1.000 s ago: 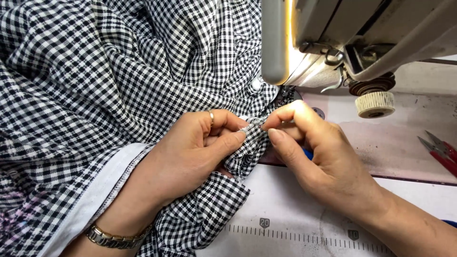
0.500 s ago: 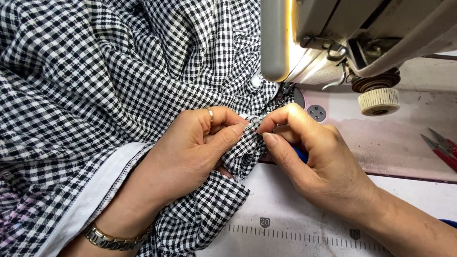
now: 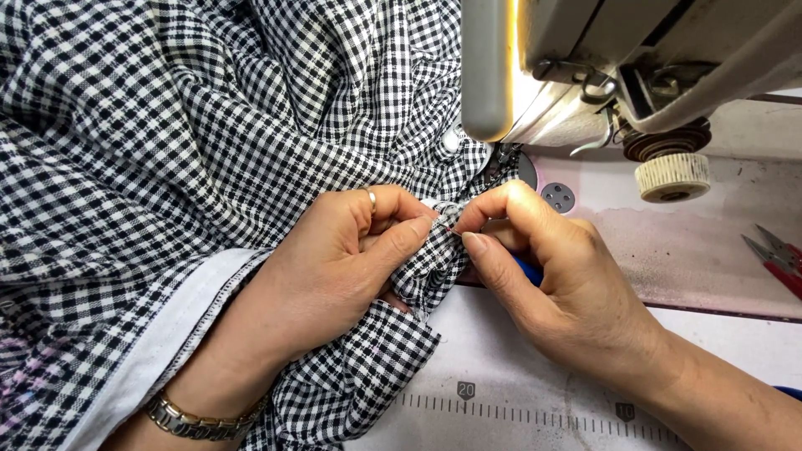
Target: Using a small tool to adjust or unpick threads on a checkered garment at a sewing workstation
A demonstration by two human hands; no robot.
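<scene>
Checked black-and-white fabric [image 3: 251, 125] is bunched under both hands. Nearest, the left hand [image 3: 334, 267], with a metal bracelet [image 3: 188, 418] at its wrist, pinches a small fold between thumb and forefinger. Just beside it, the right hand [image 3: 551, 284] nips the same fold, fingertips almost touching. Beyond the hands stands the sewing machine [image 3: 601, 58]; red-handled snips [image 3: 777, 259] lie to the right. The fold looks gathered but not yet under the needle, so stitching seems left.

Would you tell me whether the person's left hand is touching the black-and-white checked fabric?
Touching. The head view shows the left hand pinching a fold of the checked fabric between thumb and fingers, with no gap, opposite the right hand.
</scene>
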